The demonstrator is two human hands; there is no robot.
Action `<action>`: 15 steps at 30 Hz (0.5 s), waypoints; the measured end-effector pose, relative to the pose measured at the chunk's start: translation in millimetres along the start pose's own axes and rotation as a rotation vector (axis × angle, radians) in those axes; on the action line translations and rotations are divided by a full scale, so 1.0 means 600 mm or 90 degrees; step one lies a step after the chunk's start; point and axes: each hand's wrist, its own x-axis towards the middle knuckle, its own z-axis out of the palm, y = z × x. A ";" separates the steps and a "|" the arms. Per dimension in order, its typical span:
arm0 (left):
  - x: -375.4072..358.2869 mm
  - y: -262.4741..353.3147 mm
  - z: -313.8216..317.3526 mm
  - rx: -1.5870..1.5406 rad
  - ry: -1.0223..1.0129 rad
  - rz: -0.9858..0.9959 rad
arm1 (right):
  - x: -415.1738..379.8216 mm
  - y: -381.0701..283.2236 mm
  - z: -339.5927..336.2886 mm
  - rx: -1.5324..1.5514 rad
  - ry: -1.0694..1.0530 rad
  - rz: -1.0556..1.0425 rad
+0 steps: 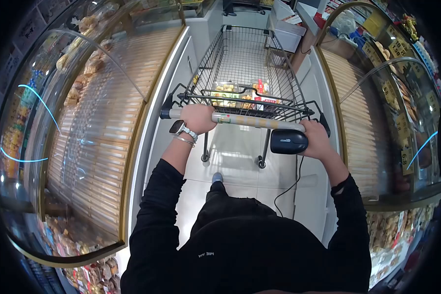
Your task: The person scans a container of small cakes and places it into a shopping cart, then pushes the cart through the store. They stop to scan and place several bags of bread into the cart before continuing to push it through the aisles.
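Aisle between two curved-glass display cases. The person is standing behind a shopping cart, gripping its handle bar with both hands.

Left hand is closing around the left part of the bar, fingers wrapped over the top. A wristwatch and a thin bracelet are sitting on that wrist.

Right hand is grasping the right end of the bar and is also pressing against a black handheld device just beneath the bar; a dark cable is hanging down from it toward the floor. Whether the fingers are holding the device itself or only the bar, I cannot tell.

The cart is sitting straight ahead, centred in the aisle, handle at the person's hands. Packaged goods, one with a red cap, are lying at the near end of the wire basket.

Left display case is showing baked goods behind the glass. Right display case is carrying yellow price tags. One shoe is showing on the pale tiled floor below the handle.
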 end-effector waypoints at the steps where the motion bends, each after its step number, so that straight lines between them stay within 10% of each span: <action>1: -0.024 0.011 -0.007 0.008 -0.027 -0.017 | -0.017 -0.010 -0.002 0.002 -0.012 -0.003; 15: -0.380 0.105 -0.039 0.029 -0.159 0.071 | -0.307 -0.203 -0.033 0.094 -0.014 0.053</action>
